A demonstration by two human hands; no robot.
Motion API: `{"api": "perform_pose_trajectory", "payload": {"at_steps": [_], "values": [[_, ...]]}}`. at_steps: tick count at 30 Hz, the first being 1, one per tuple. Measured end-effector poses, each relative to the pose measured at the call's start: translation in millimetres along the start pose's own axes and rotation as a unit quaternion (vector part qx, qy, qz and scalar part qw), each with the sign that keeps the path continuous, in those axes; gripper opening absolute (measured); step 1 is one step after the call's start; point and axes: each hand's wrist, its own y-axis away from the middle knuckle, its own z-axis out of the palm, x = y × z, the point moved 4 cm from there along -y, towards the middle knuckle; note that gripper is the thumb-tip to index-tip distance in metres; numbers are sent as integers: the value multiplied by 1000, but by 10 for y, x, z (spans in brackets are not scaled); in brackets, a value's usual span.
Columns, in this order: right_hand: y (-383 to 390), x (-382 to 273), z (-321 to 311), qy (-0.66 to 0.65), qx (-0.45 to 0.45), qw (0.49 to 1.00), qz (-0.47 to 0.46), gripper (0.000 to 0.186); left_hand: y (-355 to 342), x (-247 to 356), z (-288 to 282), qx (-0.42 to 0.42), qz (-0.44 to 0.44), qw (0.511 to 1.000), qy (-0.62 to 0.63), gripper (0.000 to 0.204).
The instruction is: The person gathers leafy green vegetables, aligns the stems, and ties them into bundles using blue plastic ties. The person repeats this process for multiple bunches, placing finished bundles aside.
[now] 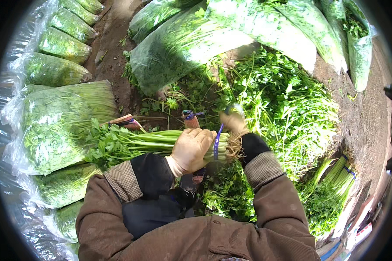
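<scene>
A bunch of celery (161, 138) lies sideways in front of me, leaves to the left and pale roots to the right. My left hand (191, 150), in a pale glove, grips its stalks. A purple tape (216, 145) runs around the stalks near the root end, and its upper end rises toward my right hand (235, 121). That hand is closed and blurred, just above the roots. A small round, dark, shiny thing, too smeared to name, shows at its fingers. Behind the stalks stands a reddish post (190, 119) with purple tape around its top.
Clear bags of celery (69, 117) line the left side on plastic sheeting. More full bags (183, 48) lie across the back. A large heap of loose celery (287, 100) covers the right. Tied bunches (342, 174) rest at the lower right, on bare soil.
</scene>
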Motion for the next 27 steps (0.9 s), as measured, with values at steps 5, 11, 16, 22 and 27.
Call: {"api": "perform_pose_trajectory", "payload": {"at_steps": [5, 11, 16, 22, 27], "values": [[1337, -102, 870, -413, -155, 898, -1, 22, 25, 35, 20, -5, 8, 1000, -14, 57], [1671, -180, 859, -316, -153, 932, -85, 9, 6, 123, -1, -90, -43, 994, -53, 76], [1762, -154, 1029, -585, -194, 776, 134, 34, -105, 192, -10, -242, -124, 955, -115, 91], [2178, -346, 748, -676, -220, 694, 116, 42, -95, 228, 129, -211, -93, 951, -206, 78], [2754, -648, 341, -575, -338, 745, -4, 63, 92, 132, 280, -53, 2, 980, -194, 40]]}}
